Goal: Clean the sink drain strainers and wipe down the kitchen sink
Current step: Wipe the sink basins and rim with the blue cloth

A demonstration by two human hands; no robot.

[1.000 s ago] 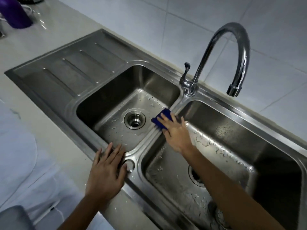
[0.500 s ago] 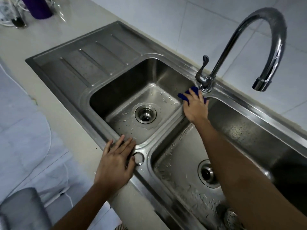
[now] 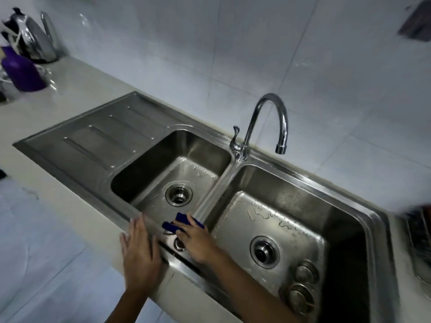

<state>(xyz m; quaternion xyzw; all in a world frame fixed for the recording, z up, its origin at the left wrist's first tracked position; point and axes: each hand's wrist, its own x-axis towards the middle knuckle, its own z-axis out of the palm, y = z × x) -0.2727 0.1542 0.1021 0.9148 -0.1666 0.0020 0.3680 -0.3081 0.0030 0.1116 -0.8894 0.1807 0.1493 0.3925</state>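
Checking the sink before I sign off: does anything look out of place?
Yes. Two round metal drain strainers lie loose in the right basin's near corner, while both drain openings sit uncovered. Water droplets remain on both basin floors.

Purple bottle (image 3: 22,73), steel kettle (image 3: 35,40)

Single head-worn wide-angle view, no second view to overlap. Looks forward and steeply down from the counter's front edge onto the double sink (image 3: 291,180), close range. Faucet (image 3: 268,127) at 12 o'clock, both hands at 6, drainboard (image 3: 98,134) at 10. Edges blurred.
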